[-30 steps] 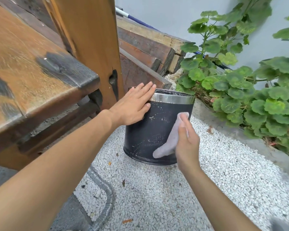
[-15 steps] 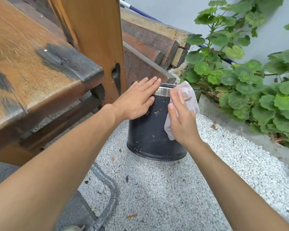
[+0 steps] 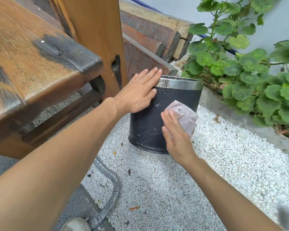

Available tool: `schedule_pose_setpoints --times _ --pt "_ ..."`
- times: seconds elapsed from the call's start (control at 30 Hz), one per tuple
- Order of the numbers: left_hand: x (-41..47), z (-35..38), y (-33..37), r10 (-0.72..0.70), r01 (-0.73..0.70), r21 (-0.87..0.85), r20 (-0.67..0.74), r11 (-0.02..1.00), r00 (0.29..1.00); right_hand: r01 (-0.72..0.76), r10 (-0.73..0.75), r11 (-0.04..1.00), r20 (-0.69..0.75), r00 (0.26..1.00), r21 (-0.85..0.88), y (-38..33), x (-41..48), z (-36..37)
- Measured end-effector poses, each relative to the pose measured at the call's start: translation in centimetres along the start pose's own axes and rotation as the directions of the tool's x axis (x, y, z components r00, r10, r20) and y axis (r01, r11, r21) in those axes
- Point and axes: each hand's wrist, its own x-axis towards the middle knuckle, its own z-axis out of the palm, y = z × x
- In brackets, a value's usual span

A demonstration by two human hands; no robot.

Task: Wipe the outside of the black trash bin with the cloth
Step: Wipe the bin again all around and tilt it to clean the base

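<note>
The black trash bin with a silver rim stands on white gravel, its side speckled with pale spots. My left hand lies flat against the bin's upper left side, fingers straight and reaching the rim. My right hand presses a pale pinkish cloth against the bin's right side, about mid-height. The cloth bunches out above and to the right of my fingers. The bin's far side is hidden.
A wooden bench and its upright post stand close on the left. Stacked timber lies behind the bin. Green plants crowd the right. A grey corrugated hose curls on the gravel near my shoe.
My right hand has slid the cloth down from the bin's rim to the middle of its right side. The left hand has stayed flat on the upper left.
</note>
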Motion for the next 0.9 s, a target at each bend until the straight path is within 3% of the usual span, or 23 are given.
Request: schedule_pose_setpoints --times 0.33,0.43,0.6,0.73,0.8,0.9 --pt "-0.1 -0.1 0.1 0.003 -0.004 0.023 0.012 1.000 1.000 -0.076 0.074 0.997 0.235 0.969 -0.001 1.7 -7.6 4.3" --pt "-0.1 -0.2 0.1 0.007 -0.007 0.021 0.014 1.000 1.000 -0.123 0.108 0.991 0.248 0.963 0.045 1.7 -8.5 4.8" --pt "0.0 -0.2 -0.2 -0.006 0.006 -0.004 0.029 1.000 1.000 -0.204 0.181 0.960 0.131 0.975 0.192 0.6 -8.1 4.1" --pt "0.1 -0.2 -1.2 0.018 -0.018 0.012 0.033 1.000 0.999 -0.327 0.368 0.864 -0.037 0.929 0.384 -1.3 -6.0 2.7" --pt "0.1 -0.2 -1.7 0.034 -0.034 0.023 0.019 0.999 0.999 -0.308 0.426 0.811 -0.139 0.894 0.498 -2.5 -4.0 1.7" --pt "0.1 -0.1 -2.3 0.029 -0.030 0.027 0.019 0.999 0.999 -0.225 0.432 0.813 -0.297 0.852 0.536 -3.8 -0.1 -0.6"
